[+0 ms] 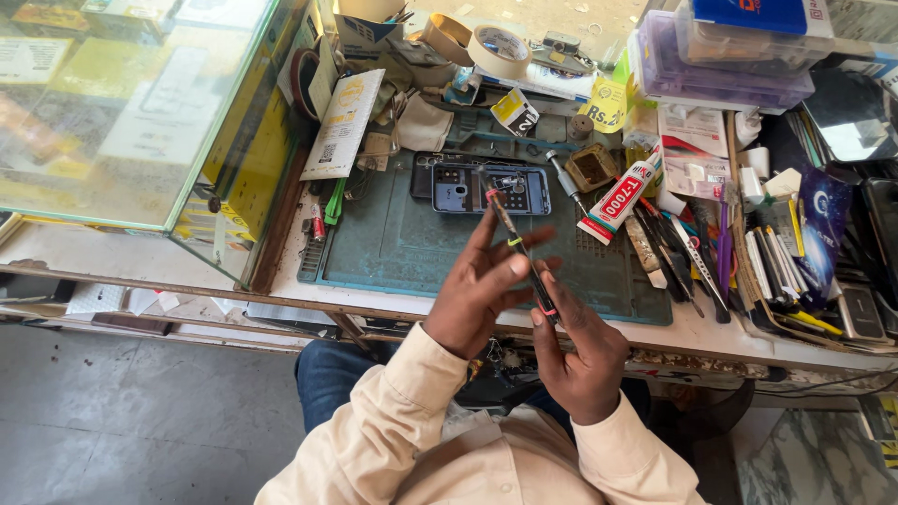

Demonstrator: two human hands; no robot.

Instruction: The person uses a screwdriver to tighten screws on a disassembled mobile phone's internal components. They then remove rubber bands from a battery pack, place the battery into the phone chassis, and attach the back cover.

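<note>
My right hand (582,351) grips the lower end of a thin black screwdriver (520,254), fingers closed around its handle. My left hand (479,292) is spread, fingertips (517,265) pinching the shaft midway.

The tool hangs over the front edge of the bench (393,304), tip aimed toward the opened phone (488,188) lying on the green work mat (412,245) near its back edge.

Risks as I judge them:
- Tip comes down on the exposed phone board; a slip would scratch it.
- Grip is light on the left; the tool could drop off the front edge.
- Glue tube (619,199) and loose tweezers (675,252) lie just right of the phone; a sweep of my wrist could knock them.
</note>
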